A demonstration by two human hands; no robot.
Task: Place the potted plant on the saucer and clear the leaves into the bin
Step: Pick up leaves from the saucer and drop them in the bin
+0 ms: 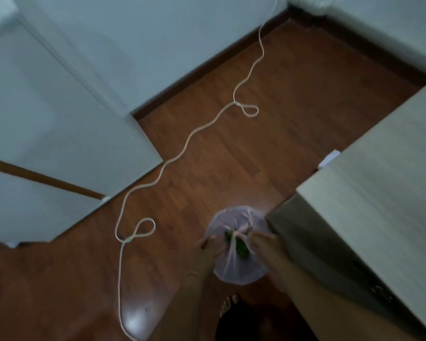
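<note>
One head-worn camera looks steeply down from standing height at the wooden floor (pixel 231 156), slightly blurred.

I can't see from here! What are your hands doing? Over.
Left hand and right hand both pinching the bin bag at its top. Green leaves inside. White cord loose on floor nearby.

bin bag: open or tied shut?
Gathered at the top, not clearly knotted: both hands pinch the translucent pink plastic bag's neck over green leaves.

Open wooden floor (pixel 268 134) is seen ahead of the lined bin (pixel 239 244). A pale surface (pixel 379 193) is pressed against its right side. A looping white cord (pixel 182 153) is strewn across the floor at left.
</note>
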